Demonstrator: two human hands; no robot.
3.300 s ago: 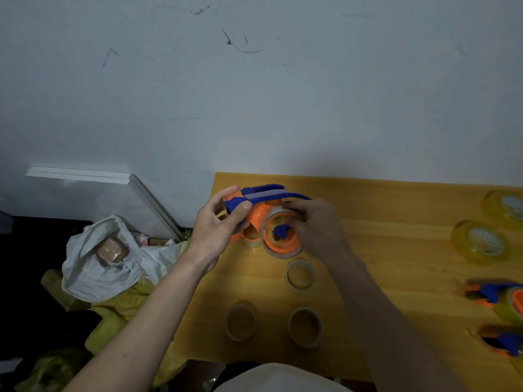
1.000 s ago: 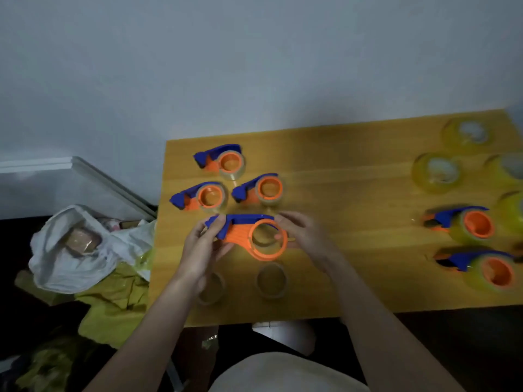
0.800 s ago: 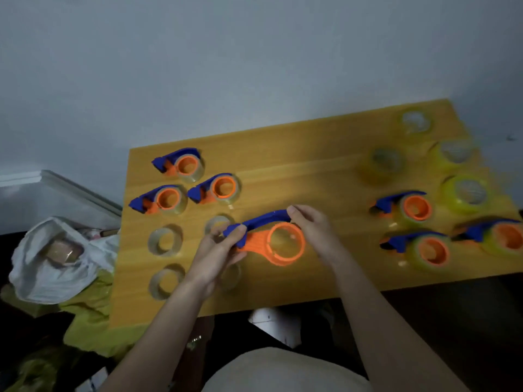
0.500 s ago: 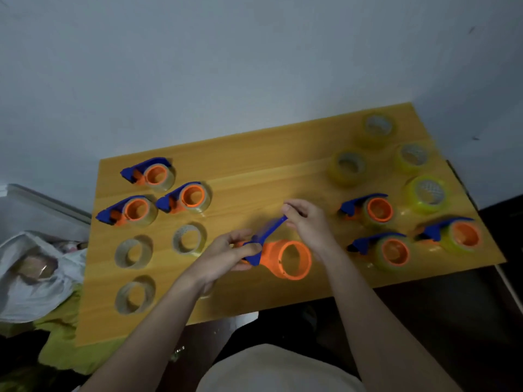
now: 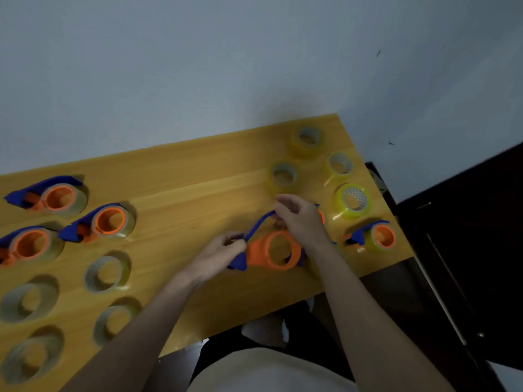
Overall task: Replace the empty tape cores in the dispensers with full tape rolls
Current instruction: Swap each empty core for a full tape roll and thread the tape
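Glossy wooden table (image 5: 181,176): both hands, left (image 5: 223,250) and right (image 5: 300,219), grip 1 orange-and-blue plastic dispenser (image 5: 271,250) with a bare round hub

I am sitting at a plain wooden table (image 5: 181,179) pushed against a bare grey-white wall (image 5: 198,66) in a dim room, likely a simple workroom: tape dispensers (image 5: 107,222) and tape rolls (image 5: 352,199) are lying in rows across it.
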